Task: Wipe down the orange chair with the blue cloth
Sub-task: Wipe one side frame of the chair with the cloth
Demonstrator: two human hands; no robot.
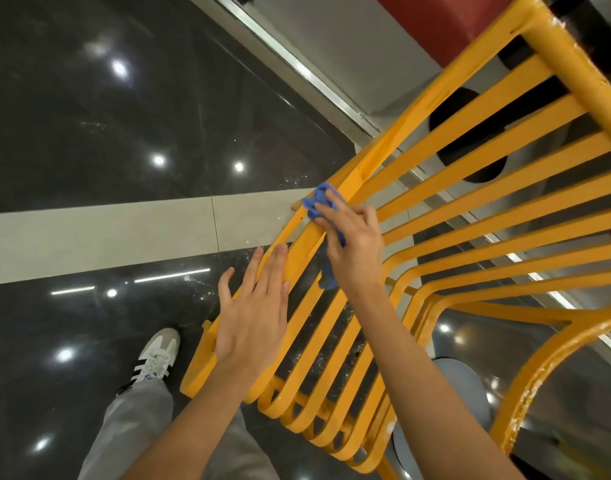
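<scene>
The orange slatted metal chair (487,174) fills the right and centre of the head view, its bars running diagonally. My right hand (356,244) holds the crumpled blue cloth (319,200) and presses it against the chair's left frame bar; a tail of cloth hangs below the palm. My left hand (255,313) lies flat with straight fingers on the outer slats lower down, holding nothing.
Glossy black floor tiles (106,116) with a pale grey strip (106,233) lie to the left. My leg in grey trousers and a white sneaker (157,355) stand at bottom left. A dark red seat (435,22) and a metal floor rail (297,64) are behind the chair.
</scene>
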